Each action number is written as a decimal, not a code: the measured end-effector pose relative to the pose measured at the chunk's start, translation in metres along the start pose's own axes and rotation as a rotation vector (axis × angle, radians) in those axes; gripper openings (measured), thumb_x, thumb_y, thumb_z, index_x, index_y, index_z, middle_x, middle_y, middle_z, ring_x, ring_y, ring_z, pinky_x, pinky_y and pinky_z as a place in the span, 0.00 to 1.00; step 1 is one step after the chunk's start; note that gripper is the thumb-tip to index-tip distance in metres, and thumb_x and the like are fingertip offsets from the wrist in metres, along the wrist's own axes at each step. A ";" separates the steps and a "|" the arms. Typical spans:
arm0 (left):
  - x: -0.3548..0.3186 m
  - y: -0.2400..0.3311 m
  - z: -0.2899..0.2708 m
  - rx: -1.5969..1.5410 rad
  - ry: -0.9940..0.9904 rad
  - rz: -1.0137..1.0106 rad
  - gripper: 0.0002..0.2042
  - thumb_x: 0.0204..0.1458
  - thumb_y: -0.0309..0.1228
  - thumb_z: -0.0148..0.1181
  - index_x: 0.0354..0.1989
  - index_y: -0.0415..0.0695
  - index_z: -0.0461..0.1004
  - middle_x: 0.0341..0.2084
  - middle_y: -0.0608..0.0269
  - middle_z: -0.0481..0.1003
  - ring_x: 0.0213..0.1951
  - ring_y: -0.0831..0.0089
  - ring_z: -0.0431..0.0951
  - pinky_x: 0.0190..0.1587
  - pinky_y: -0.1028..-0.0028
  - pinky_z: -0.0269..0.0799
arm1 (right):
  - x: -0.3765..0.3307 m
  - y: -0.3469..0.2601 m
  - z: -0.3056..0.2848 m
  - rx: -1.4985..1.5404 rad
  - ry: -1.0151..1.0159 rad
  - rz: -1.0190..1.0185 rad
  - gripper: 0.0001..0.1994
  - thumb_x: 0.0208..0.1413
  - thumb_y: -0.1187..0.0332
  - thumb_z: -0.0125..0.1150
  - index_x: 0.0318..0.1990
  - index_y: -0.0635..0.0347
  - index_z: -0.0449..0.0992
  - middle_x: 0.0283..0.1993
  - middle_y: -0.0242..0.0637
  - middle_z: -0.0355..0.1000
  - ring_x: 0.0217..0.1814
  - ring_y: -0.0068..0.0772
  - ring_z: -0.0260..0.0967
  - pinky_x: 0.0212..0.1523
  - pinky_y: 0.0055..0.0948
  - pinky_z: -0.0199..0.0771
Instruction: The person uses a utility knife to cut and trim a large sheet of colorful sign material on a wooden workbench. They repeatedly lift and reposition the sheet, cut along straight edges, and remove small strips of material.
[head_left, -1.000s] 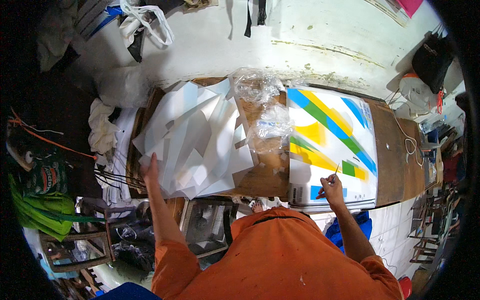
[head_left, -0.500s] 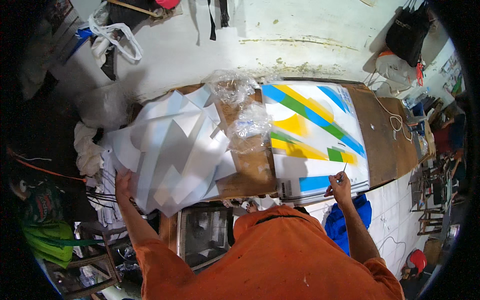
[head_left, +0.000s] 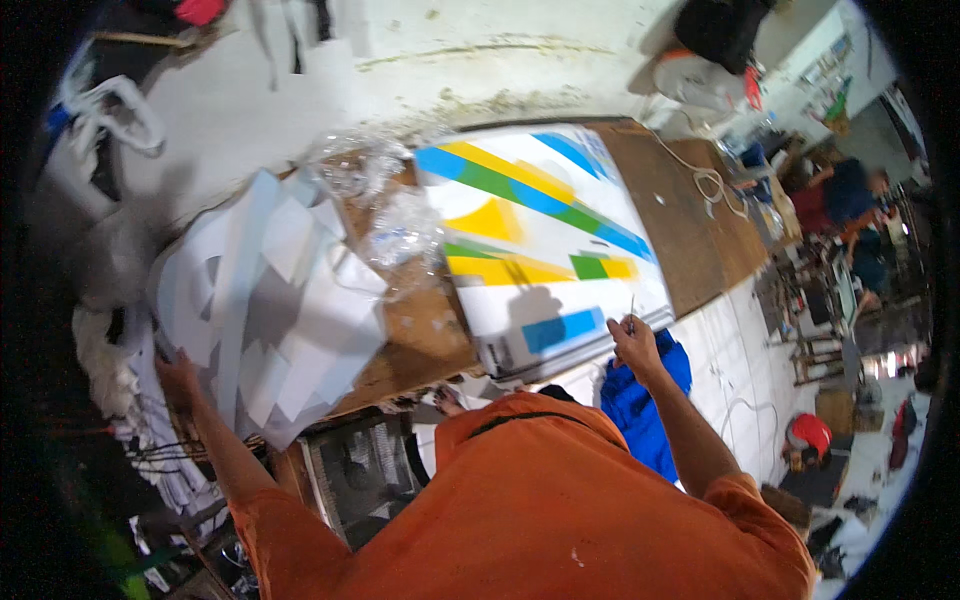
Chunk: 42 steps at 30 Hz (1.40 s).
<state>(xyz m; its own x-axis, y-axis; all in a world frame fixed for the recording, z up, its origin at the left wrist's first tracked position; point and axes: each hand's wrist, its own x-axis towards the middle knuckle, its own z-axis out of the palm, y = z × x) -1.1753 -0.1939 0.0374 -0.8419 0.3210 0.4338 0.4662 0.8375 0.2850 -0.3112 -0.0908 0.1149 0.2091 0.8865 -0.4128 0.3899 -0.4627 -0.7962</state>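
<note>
My left hand [head_left: 178, 382] is at the near left edge of a loose pile of white and pale-blue sheets [head_left: 275, 310]. Its fingers close on that edge, though blur and the sheets hide part of them. In my right hand [head_left: 636, 345] is a thin, pointed metal tool [head_left: 632, 312], tip upward; its exact kind is too small to make out. This hand hovers by the near right corner of a stack of white printed sheets [head_left: 540, 225] with yellow, green and blue bands.
Crumpled clear plastic [head_left: 403, 232] lies between the piles on the brown tabletop [head_left: 425, 335]. A white cord [head_left: 708, 182] rests at the right. Blue cloth [head_left: 650, 405] hangs below the near edge. A person [head_left: 838, 193] is in the far right background.
The view has swung right, so the table appears farther left. The pale sheets, blurred by motion before, have shifted and look sharper. My right hand still holds the pointed tool.
</note>
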 end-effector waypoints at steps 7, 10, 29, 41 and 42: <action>-0.264 0.178 -0.066 -0.702 -0.234 0.319 0.17 0.57 0.31 0.61 0.52 0.36 0.73 0.45 0.53 0.77 0.42 0.65 0.78 0.43 0.70 0.74 | 0.028 0.085 -0.069 -0.205 0.293 0.186 0.25 0.60 0.46 0.53 0.32 0.64 0.79 0.18 0.37 0.68 0.20 0.29 0.70 0.18 0.30 0.71; -0.384 0.253 -0.086 -1.025 -0.847 0.141 0.17 0.54 0.33 0.64 0.48 0.36 0.76 0.37 0.61 0.79 0.39 0.73 0.77 0.44 0.72 0.73 | 0.060 0.117 -0.096 -0.397 0.433 0.000 0.22 0.58 0.50 0.58 0.35 0.64 0.81 0.20 0.45 0.74 0.26 0.44 0.74 0.33 0.38 0.76; -0.487 0.396 -0.087 -0.525 -0.516 0.220 0.16 0.53 0.34 0.64 0.41 0.32 0.74 0.31 0.58 0.77 0.32 0.70 0.76 0.36 0.69 0.72 | 0.152 0.134 -0.154 -0.377 0.185 -0.515 0.27 0.39 0.73 0.66 0.53 0.46 0.76 0.50 0.36 0.70 0.43 0.42 0.75 0.42 0.37 0.77; -0.493 0.407 -0.097 -0.665 -0.729 -0.068 0.18 0.54 0.35 0.63 0.46 0.33 0.72 0.38 0.56 0.77 0.38 0.70 0.76 0.42 0.71 0.71 | 0.192 0.090 -0.187 0.211 -0.212 -0.135 0.14 0.48 0.62 0.70 0.35 0.64 0.79 0.29 0.35 0.77 0.32 0.24 0.71 0.35 0.29 0.71; -0.492 0.404 -0.097 -0.722 -0.740 -0.045 0.20 0.53 0.36 0.65 0.47 0.32 0.72 0.38 0.56 0.77 0.38 0.70 0.76 0.42 0.70 0.72 | 0.192 0.083 -0.191 0.170 -0.214 -0.125 0.13 0.48 0.62 0.70 0.32 0.63 0.79 0.27 0.35 0.76 0.31 0.23 0.70 0.34 0.28 0.70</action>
<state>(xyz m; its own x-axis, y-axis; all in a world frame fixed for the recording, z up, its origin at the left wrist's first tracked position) -0.5465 -0.0563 0.0220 -0.7052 0.6921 -0.1539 0.2771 0.4688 0.8387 -0.0676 0.0399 0.0540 -0.0317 0.9261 -0.3759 0.2414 -0.3579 -0.9020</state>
